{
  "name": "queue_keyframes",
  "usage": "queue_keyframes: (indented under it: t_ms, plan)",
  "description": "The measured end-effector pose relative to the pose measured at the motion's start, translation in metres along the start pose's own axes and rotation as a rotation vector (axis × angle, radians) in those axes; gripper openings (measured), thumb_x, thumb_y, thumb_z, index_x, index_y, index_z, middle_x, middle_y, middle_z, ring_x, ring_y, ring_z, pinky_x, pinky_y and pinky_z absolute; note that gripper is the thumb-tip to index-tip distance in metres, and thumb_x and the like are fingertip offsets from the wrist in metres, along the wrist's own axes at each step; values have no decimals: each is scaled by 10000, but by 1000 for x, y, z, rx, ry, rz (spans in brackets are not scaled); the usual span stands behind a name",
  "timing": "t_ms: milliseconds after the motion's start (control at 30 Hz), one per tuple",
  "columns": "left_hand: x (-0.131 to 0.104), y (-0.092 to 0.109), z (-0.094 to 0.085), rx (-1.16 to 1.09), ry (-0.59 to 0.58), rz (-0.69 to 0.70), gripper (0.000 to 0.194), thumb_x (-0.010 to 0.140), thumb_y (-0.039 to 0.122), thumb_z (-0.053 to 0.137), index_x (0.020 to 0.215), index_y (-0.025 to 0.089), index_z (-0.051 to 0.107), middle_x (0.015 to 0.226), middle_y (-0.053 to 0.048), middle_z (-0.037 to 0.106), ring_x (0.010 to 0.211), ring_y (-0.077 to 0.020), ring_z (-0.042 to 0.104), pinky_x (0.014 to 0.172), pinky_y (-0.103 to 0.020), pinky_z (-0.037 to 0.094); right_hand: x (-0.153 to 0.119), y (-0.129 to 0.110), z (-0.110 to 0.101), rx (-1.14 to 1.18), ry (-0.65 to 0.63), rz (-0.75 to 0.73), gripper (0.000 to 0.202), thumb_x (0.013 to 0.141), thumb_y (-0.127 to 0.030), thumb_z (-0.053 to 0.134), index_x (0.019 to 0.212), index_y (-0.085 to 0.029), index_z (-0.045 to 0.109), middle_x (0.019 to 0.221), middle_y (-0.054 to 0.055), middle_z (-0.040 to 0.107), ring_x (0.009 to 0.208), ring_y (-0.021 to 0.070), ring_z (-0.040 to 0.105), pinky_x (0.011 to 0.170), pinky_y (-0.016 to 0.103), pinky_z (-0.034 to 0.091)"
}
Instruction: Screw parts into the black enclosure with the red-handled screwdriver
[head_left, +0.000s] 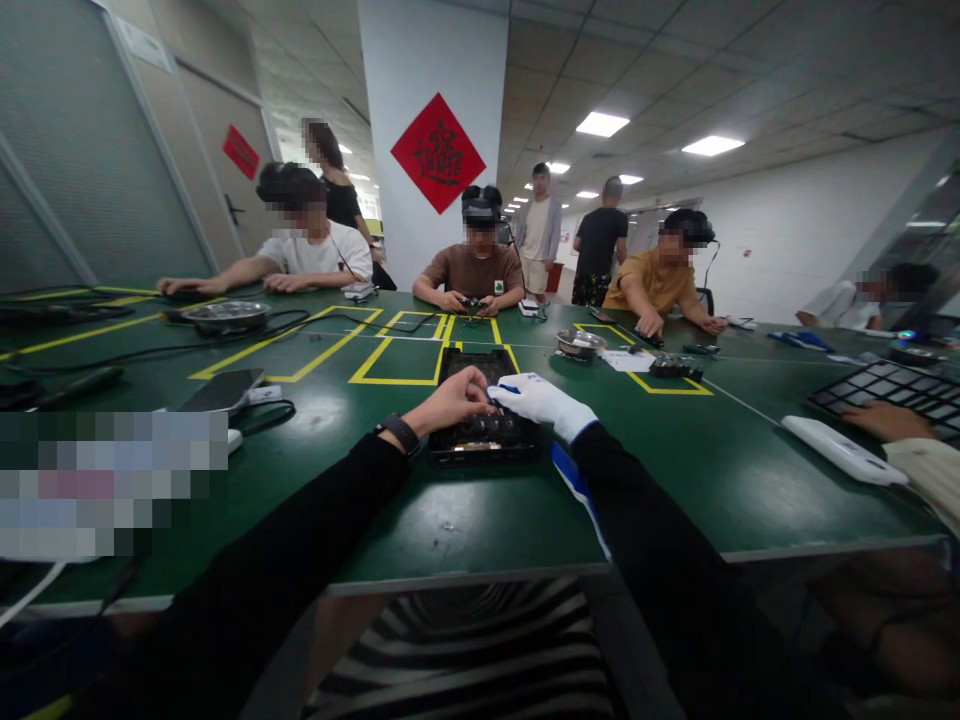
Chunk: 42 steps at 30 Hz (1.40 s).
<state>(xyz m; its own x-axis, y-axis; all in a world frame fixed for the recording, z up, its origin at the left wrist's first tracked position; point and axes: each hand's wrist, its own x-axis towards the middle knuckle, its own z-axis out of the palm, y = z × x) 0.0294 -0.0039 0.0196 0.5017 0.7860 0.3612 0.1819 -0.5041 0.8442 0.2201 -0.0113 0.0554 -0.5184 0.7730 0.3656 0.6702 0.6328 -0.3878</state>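
A black open case lies on the green table in front of me, with dark parts inside it. My left hand, bare with a dark watch at the wrist, is over the case with its thumb and fingers pinched together. My right hand wears a white glove with blue fingertips and is closed close beside the left fingertips. Whatever lies between the fingertips is too small to make out. A blue and white glove rests on the table beside my right forearm.
Green table has yellow tape outlines. A phone and cables lie left. Metal bowls stand farther back. A white device and a black grid tray are right, near another person's hand. Several people sit opposite.
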Motion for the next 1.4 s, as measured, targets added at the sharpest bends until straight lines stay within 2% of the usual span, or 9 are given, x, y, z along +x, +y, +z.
queue_keyframes:
  t_ms: [133, 300, 500, 733, 900, 1067, 1267, 1400]
  plan:
    - [1, -3, 1, 60, -23, 6, 362, 637, 256, 703, 832, 161, 414, 641, 42, 575, 593, -90, 556, 552, -188, 381, -4, -10, 6, 47, -132, 15, 267, 855, -400, 439, 839, -193, 606, 602, -14, 523, 577, 110, 462, 636, 240, 345]
    - [2, -1, 2, 82, -44, 0, 356, 619, 252, 710, 774, 168, 401, 641, 45, 560, 589, -98, 558, 530, -192, 381, -4, -12, 4, 64, -228, 19, 231, 862, -337, 440, 923, -157, 571, 751, 15, 569, 637, 100, 479, 665, 231, 370]
    - [1, 0, 2, 88, -19, -30, 385, 582, 253, 740, 771, 167, 416, 604, 46, 563, 550, -93, 542, 521, -199, 393, -1, -3, 6, 53, -227, 72, 191, 818, -288, 489, 935, -152, 554, 810, 36, 589, 682, 114, 499, 673, 235, 386]
    - [1, 0, 1, 115, 78, 88, 366, 559, 240, 752, 750, 151, 452, 728, 13, 585, 613, -84, 547, 583, -216, 436, 4, 9, 17, 149, -187, 63, 236, 825, -387, 456, 811, -159, 512, 729, 4, 548, 622, 95, 467, 623, 227, 385]
    - [2, -1, 2, -12, 61, 37, 361, 589, 190, 727, 747, 160, 405, 688, 4, 607, 605, -94, 575, 588, -223, 453, 10, 17, 19, 306, -179, 90, 281, 785, -413, 481, 673, -156, 461, 635, -26, 483, 545, 73, 415, 565, 216, 373]
    - [2, -2, 2, -48, 80, 34, 360, 585, 170, 724, 770, 155, 416, 656, 22, 586, 593, -92, 584, 570, -208, 443, 9, 17, 17, 383, -187, 136, 324, 714, -457, 537, 633, -160, 438, 557, -51, 446, 486, 62, 379, 486, 201, 326]
    - [2, -1, 2, -3, 45, 68, 324, 595, 185, 704, 782, 154, 441, 704, 13, 589, 602, -78, 544, 558, -194, 415, 9, 12, 13, 349, -226, 144, 297, 723, -425, 542, 642, -147, 478, 570, -33, 499, 506, 66, 419, 502, 199, 339]
    - [2, 1, 2, 18, 25, 92, 222, 613, 95, 599, 740, 159, 428, 768, -4, 609, 676, -91, 553, 609, -208, 418, 8, 9, 6, 393, -255, 164, 255, 720, -378, 563, 665, -130, 530, 573, -25, 524, 514, 69, 436, 515, 200, 359]
